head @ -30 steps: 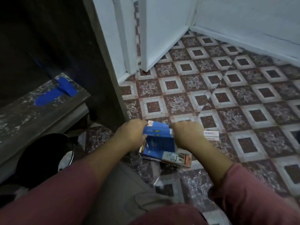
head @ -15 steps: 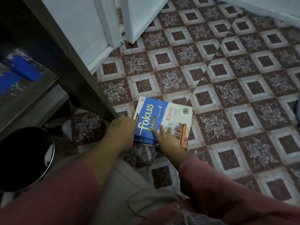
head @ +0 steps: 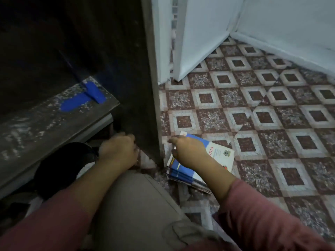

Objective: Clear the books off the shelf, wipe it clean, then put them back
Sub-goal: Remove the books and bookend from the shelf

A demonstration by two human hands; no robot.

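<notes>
Books (head: 220, 155) lie stacked on the floor (head: 272, 98); the shelf (head: 54, 117) (dusty, not wiped yet) comes next. The right hand (head: 189, 153) lies loose over them; the left hand (head: 117, 151) I cannot tell.

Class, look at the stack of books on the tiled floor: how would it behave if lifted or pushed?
The stack of books looks like thin softcovers, so it would probably sag if lifted by one edge. Their offset edges suggest they may slide apart when pushed. Flat on the tiled floor, it should not tip.
</notes>
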